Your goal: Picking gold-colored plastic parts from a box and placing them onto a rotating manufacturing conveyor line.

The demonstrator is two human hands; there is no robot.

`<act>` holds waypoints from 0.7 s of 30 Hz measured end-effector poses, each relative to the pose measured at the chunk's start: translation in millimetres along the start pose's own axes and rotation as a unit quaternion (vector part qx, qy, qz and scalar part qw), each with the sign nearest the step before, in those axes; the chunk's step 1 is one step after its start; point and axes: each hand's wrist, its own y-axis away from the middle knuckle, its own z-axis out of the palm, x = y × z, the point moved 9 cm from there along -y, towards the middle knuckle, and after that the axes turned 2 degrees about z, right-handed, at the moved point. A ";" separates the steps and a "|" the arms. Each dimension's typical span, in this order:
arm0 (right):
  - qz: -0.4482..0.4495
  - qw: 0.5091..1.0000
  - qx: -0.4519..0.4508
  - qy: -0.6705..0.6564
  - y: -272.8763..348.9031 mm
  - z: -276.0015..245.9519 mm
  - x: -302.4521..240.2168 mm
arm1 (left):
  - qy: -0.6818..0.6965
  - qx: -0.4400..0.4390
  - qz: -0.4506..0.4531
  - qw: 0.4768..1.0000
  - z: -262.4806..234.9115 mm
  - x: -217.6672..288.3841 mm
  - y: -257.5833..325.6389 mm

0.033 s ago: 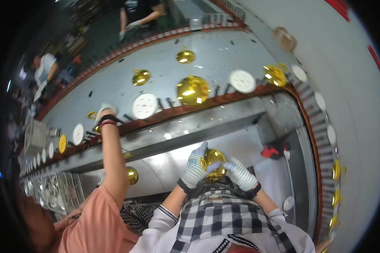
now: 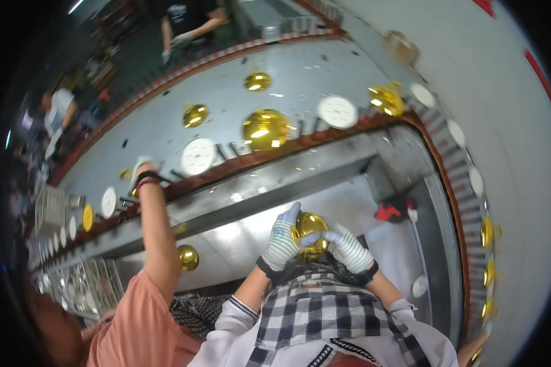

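Both our gloved hands are closed on one shiny gold dome (image 2: pixel 310 227), held just in front of our chest a little right of the frame's centre. Our left hand (image 2: pixel 281 241) wraps its left side with the fingers reaching up over the top. Our right hand (image 2: pixel 349 246) cups it from the right, fingers laid across the lower front. The grip is narrow and full, with the dome showing only between the two striped gloves. Against the earlier picture we see no shift. Hands and dome sit the same way, so the hold looks steady, not opening.

Below the hands our checked shirt (image 2: pixel 318 312) fills the lower middle. Under and behind the dome runs a steel trough (image 2: pixel 239 238). A small gold ball (image 2: pixel 188 257) lies in it to the left, and a red thing (image 2: pixel 389 212) lies to the right, well apart from us.

Above the trough a red-brown rim (image 2: pixel 275 156) edges a long grey belt (image 2: pixel 226 92) that bends across the upper frame. On it stand more gold domes, the biggest (image 2: pixel 264 128) near the middle, with white discs (image 2: pixel 337 111) along the edge.

At the left a co-worker in a peach sleeve (image 2: pixel 134 324) stretches an arm up, that gloved hand (image 2: pixel 142 168) resting at the rim. Another person in black (image 2: pixel 190 21) works at the top.
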 end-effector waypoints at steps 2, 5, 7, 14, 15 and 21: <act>-0.062 0.997 0.038 -0.007 76.2 -63.9 -35.7 | -0.040 -0.048 0.045 0.997 71.8 78.6 -1.2; -0.123 0.987 0.073 -0.076 218.2 -150.8 -73.0 | 0.076 -0.133 0.071 0.986 210.9 159.3 21.9; -0.179 0.972 0.099 -0.116 334.4 -227.3 -101.6 | 0.191 -0.212 0.023 0.958 316.2 253.2 46.8; -0.329 0.902 0.204 -0.191 796.2 -473.5 -53.6 | 0.379 -0.410 -0.063 0.827 701.5 493.5 273.8; -0.333 0.894 0.288 -0.082 862.5 -508.1 -41.3 | 0.389 -0.426 -0.071 0.814 750.8 522.1 308.8; -0.344 0.783 0.494 0.155 1127.4 -618.8 60.6 | 0.331 -0.563 -0.053 0.755 976.2 650.9 501.2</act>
